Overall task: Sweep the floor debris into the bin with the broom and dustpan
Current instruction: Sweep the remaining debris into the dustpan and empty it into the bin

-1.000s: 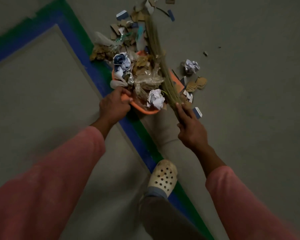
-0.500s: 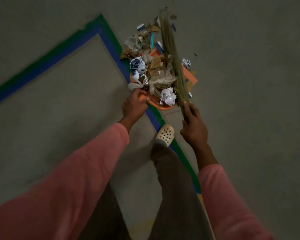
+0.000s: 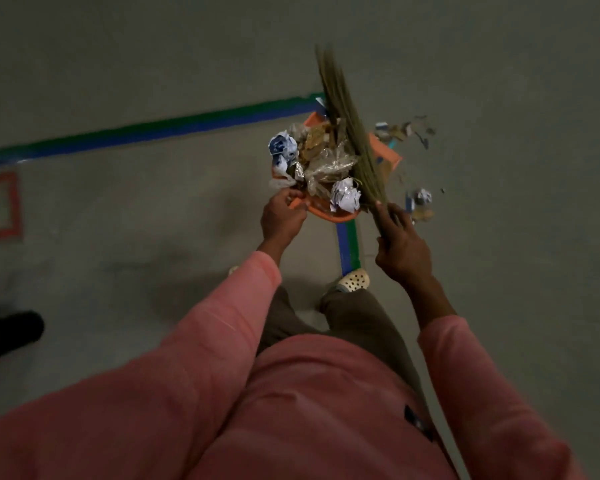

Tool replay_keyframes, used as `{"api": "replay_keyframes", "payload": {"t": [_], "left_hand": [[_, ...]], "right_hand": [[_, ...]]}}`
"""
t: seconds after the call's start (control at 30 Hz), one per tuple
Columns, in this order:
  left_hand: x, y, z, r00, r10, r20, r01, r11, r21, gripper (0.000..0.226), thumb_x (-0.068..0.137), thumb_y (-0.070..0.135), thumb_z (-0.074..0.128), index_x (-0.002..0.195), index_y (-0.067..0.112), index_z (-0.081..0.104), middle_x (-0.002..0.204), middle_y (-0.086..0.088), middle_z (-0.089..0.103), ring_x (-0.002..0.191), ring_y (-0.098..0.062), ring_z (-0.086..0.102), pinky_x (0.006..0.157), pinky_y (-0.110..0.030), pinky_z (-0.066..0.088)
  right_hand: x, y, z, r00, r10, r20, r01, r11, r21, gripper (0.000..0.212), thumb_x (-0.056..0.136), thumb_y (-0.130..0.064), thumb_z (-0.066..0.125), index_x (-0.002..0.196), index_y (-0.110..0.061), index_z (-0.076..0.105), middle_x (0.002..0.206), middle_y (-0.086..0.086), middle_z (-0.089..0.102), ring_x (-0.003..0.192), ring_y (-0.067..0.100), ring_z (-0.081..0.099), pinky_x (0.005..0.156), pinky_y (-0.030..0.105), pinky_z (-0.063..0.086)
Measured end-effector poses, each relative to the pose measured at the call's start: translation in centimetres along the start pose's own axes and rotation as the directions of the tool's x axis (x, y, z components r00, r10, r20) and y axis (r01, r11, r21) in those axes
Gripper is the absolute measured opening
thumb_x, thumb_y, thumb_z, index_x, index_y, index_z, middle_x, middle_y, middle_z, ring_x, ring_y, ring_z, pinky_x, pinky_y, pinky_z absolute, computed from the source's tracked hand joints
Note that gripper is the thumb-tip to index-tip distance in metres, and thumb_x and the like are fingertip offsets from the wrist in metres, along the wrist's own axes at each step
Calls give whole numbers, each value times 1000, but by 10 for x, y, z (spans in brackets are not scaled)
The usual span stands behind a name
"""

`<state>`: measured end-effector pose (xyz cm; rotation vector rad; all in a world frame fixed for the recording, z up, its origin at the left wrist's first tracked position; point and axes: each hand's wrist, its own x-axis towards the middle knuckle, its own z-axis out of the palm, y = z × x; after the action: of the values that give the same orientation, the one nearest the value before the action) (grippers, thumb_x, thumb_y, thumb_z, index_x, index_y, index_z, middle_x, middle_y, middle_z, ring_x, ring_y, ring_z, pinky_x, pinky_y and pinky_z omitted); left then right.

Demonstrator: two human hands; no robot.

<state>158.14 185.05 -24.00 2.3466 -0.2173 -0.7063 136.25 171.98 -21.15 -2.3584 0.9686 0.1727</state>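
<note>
Head view, looking straight down. Left hand (image 3: 283,220), centre of frame, has its fingers curled tight round the near-left edge of an orange plastic dustpan (image 3: 388,153); thumb on top, the pan reaches up-frame from the fingertips. Can't tell if the pan touches the grey floor (image 3: 516,306).

The pan is heaped: white crumpled paper ball (image 3: 345,199) nearest the hands, clear crinkled plastic wrap (image 3: 329,164) in the middle, blue-and-white crumpled paper (image 3: 281,148) at its left side, brown card scraps behind.

Right hand (image 3: 400,247), just right of centre, grips the bound lower end of a green-brown grass broom (image 3: 343,109), fingers wrapped round the stalks w/ one finger lying up along them. The bristles run up-frame, fanning out over the pan's right half, resting against the heap.

Loose scraps of paper and card (image 3: 404,131) lie on the floor right of the pan; a small paper ball (image 3: 422,195) sits just above the right hand's knuckles.

Blue-and-green tape line (image 3: 153,133) crosses the upper left. Red square tape outline (image 3: 0,206) at left edge. Cream perforated clog (image 3: 354,280) below the hands; black shoe (image 3: 11,332) lower left.
</note>
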Motion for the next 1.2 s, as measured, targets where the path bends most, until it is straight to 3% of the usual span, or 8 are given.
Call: {"api": "replay_keyframes", "payload": {"t": [0.13, 0.3, 0.57, 0.8, 0.9, 1.03, 1.2], "left_hand": [[-4, -33, -75, 987, -96, -132, 87, 993, -76, 17, 75, 44, 76, 89, 36, 70, 92, 10, 73, 88, -15, 69, 79, -29, 54], [-8, -94, -161, 932, -231, -279, 186, 966, -179, 17, 75, 44, 74, 88, 34, 70, 97, 8, 74, 94, -20, 68, 77, -26, 48], [-5, -204, -294, 785, -462, -414, 296, 865, -405, 10, 77, 37, 76, 83, 31, 70, 88, 10, 71, 90, -20, 68, 73, -25, 45], [-17, -307, -400, 595, -641, -485, 307, 739, -600, 19, 73, 43, 72, 88, 32, 73, 93, 8, 74, 92, -20, 69, 83, -33, 55], [-28, -347, -439, 497, -717, -489, 302, 671, -677, 26, 71, 44, 70, 94, 32, 75, 96, 7, 75, 94, -22, 69, 80, -30, 53], [-38, -398, -478, 362, -802, -475, 301, 583, -755, 28, 78, 38, 72, 105, 33, 76, 103, 5, 75, 99, -23, 67, 78, -27, 47], [-43, -474, -529, 201, -893, -403, 282, 446, -849, 31, 72, 49, 67, 98, 34, 75, 91, 6, 74, 88, -24, 70, 80, -33, 56]], "right_hand": [[18, -69, -1, 975, -205, 87, 212, 974, -82, 84, 82, -3, 61, 158, -28, 33, 160, 8, 32, 104, 42, 66, 61, 40, 53], [38, -166, 27, 893, -396, 213, 428, 894, -132, 83, 87, -9, 61, 160, -29, 26, 163, 8, 25, 114, 42, 62, 68, 45, 58], [69, -341, 100, 709, -590, 388, 684, 709, -173, 84, 89, -12, 63, 160, -27, 23, 162, 7, 22, 103, 41, 64, 63, 37, 49], [78, -503, 178, 479, -712, 514, 863, 488, -129, 86, 87, -13, 64, 160, -30, 21, 162, 6, 22, 98, 37, 66, 63, 38, 53], [75, -565, 211, 350, -749, 562, 925, 372, -79, 86, 83, -10, 65, 158, -30, 28, 159, 7, 28, 88, 35, 67, 55, 31, 45], [74, -643, 263, 179, -745, 642, 974, 226, -10, 87, 82, -11, 62, 159, -33, 27, 159, 4, 29, 76, 30, 66, 51, 29, 42], [73, -749, 336, -20, -679, 734, 996, 50, 74, 88, 85, -13, 61, 160, -35, 21, 160, 3, 25, 76, 29, 66, 50, 31, 44]]}}
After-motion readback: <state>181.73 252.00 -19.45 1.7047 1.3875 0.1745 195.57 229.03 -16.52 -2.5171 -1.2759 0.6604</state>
